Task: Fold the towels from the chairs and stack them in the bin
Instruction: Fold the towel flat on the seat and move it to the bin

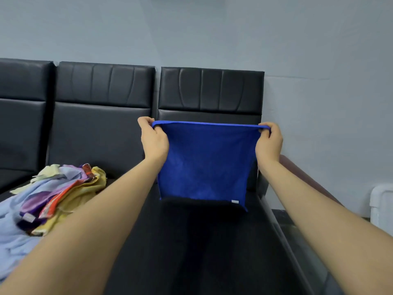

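Seats: a row of black padded chairs (pixel 102 124) against a pale grey wall (pixel 319 50); a reddish armrest (pixel 297 169) at the right end
Container: a white box-like object (pixel 381 205) at the far right edge, contents not visible
Pile: crumpled towels (pixel 49 201), light blue, purple, orange, yellow, heaped on the left seat
Blue towel (pixel 204 162): hanging spread above the right seat; lower edge near the cushion
Left hand (pixel 154 139): fingers pinching the top left corner
Right hand (pixel 269 141): fingers pinching the top right corner
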`<state>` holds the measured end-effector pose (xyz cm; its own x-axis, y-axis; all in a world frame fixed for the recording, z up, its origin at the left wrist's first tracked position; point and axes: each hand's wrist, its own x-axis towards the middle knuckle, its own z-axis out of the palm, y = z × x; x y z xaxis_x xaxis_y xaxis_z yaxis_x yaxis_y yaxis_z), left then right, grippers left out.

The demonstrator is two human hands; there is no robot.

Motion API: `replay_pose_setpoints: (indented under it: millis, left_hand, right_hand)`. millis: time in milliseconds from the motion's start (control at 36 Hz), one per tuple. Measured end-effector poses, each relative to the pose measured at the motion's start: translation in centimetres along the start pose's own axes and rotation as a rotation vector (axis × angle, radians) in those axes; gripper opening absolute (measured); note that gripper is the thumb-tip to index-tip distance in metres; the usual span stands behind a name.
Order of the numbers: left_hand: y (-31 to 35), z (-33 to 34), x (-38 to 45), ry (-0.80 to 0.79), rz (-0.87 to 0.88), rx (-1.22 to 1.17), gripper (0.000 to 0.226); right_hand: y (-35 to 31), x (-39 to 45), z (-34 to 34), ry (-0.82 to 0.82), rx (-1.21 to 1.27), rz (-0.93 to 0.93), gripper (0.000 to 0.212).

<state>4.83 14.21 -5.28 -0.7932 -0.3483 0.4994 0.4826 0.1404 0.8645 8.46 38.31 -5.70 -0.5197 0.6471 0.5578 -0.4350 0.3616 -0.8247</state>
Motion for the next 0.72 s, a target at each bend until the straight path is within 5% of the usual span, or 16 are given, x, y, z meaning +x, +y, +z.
replay_pose_setpoints:
  millis: [222,389,722]
  left_hand:
    - [-1.6,-2.0,-3.1,0.002,-0.022,0.078,0.011]
    - [-3.7,-3.8,-4.9,0.051,-0.052,0.361,0.015]
    - [-7.7,-5.9,-5.9,-0.101,-0.248,0.516,0.022]
  right_hand:
    - [1.8,-3.5,-1.7,0.033,0.028,0.092,0.02]
    - [3.6,-5.7,-2.9,0.03,-0.122,0.236,0.024]
    - [6.3,-8.6,-3.5,-0.151,-0.228,0.398,0.038]
